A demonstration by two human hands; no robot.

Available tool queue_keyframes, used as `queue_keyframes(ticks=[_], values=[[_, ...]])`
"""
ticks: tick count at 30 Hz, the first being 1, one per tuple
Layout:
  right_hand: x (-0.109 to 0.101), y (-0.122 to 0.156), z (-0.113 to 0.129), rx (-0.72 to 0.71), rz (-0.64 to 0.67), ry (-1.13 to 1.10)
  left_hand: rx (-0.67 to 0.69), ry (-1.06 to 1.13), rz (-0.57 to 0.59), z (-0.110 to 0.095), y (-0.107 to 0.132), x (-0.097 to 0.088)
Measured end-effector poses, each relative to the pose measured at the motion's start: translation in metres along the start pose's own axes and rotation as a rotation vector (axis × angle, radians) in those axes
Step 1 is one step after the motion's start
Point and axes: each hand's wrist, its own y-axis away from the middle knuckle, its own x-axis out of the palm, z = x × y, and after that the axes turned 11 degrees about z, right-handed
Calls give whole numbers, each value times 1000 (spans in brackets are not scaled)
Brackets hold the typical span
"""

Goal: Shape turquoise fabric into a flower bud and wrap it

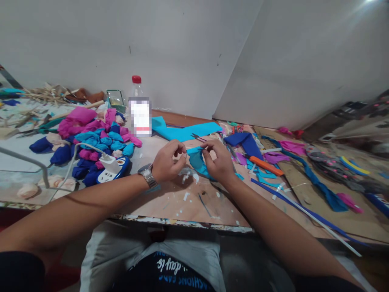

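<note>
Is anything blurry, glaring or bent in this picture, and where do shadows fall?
In the head view, a light glares at the top right, the bottle is pixelated over its body, and the far right edge looks smeared; also in the head view, the forearms appear stretched toward the edges, and soft shadows fall on the table near the left hand and right hand.

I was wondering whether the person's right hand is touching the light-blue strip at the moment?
Touching: the head view shows the right hand pinching the upper edge of the light-blue strip between thumb and finger.
</note>
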Motion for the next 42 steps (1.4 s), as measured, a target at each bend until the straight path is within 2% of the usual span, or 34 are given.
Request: queue_keyframes(ticks=[12,24,31,34,42], values=[[-6,0,4,38,-43,-8,-113,147,-15,1,0,5],[-6,2,0,18,-38,96,-415,514,107,1,-3,7],[-10,2,1,-14,-8,190,-514,538,51,3,-3,10],[-12,1,2,-12,7,221,-508,522,15,5,-3,11],[-8,1,0,8,64,252,-362,355,-10,2,-2,9]])
